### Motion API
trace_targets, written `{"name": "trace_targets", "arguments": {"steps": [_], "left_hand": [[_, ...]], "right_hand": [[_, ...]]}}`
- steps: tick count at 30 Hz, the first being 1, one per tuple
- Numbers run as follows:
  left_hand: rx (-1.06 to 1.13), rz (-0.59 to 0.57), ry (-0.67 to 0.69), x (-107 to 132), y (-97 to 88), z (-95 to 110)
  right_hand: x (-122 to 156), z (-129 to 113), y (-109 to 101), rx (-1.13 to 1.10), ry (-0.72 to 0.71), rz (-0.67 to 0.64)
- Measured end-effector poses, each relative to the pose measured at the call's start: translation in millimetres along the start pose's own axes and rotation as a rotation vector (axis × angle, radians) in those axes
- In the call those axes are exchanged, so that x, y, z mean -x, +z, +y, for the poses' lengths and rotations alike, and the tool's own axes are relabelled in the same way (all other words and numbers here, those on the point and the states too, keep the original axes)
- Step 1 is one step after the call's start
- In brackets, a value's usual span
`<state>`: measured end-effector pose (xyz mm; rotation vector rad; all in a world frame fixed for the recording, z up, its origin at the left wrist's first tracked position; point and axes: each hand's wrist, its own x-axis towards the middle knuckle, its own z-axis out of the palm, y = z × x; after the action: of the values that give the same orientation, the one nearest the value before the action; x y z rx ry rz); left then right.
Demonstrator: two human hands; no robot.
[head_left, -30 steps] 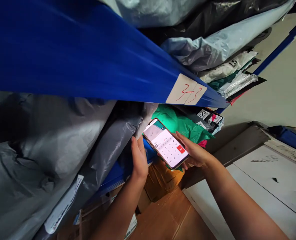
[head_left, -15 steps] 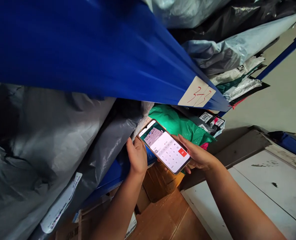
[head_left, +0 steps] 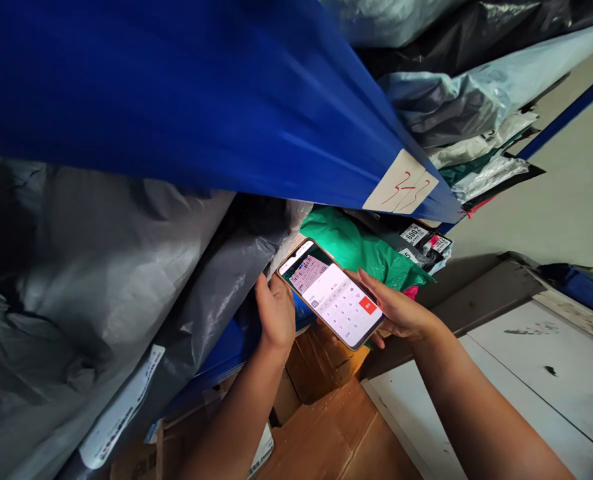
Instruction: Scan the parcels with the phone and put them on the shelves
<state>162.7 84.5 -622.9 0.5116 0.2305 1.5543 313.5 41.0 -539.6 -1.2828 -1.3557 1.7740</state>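
In my right hand (head_left: 401,310) is a smartphone (head_left: 343,310), tilted, its screen facing me. The screen shows a camera picture of a printed label at the top and a number keypad with a red key below. My left hand (head_left: 277,313) is closed at the phone's left edge, thumb up, pinching the edge of a pale plastic parcel (head_left: 287,248); its fingertips are partly hidden. Just behind the phone lies a green plastic mailer bag (head_left: 361,250). The phone covers most of the label beneath it.
A blue shelf beam (head_left: 216,113) with a handwritten tag (head_left: 401,183) runs above my hands. Grey bagged parcels (head_left: 111,267) fill the left; more bags (head_left: 456,100) lie on the upper shelf. Below are a cardboard box (head_left: 323,363) and white panels (head_left: 541,367).
The view has shifted slightly, so the beam and its tag appear a little further right. Both hands and the phone keep nearly the same pose.
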Motion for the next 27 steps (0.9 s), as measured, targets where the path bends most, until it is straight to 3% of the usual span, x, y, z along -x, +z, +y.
{"name": "trace_targets", "arguments": {"steps": [6,15,22,27], "left_hand": [[0.134,-0.022,-0.027,-1,-0.3,-1],[0.096,-0.005,-0.014,0,4.0,3],[0.075,-0.020,-0.109,4,6.8,9],[-0.006,-0.059,-0.064,1,2.0,12]], "right_hand": [[4,10,-7,0.004,-0.008,-0.003],[4,36,6,-0.099,-0.058,-0.029],[4,58,25,-0.240,-0.111,0.059],[9,77,37,-0.300,-0.224,0.123]]}}
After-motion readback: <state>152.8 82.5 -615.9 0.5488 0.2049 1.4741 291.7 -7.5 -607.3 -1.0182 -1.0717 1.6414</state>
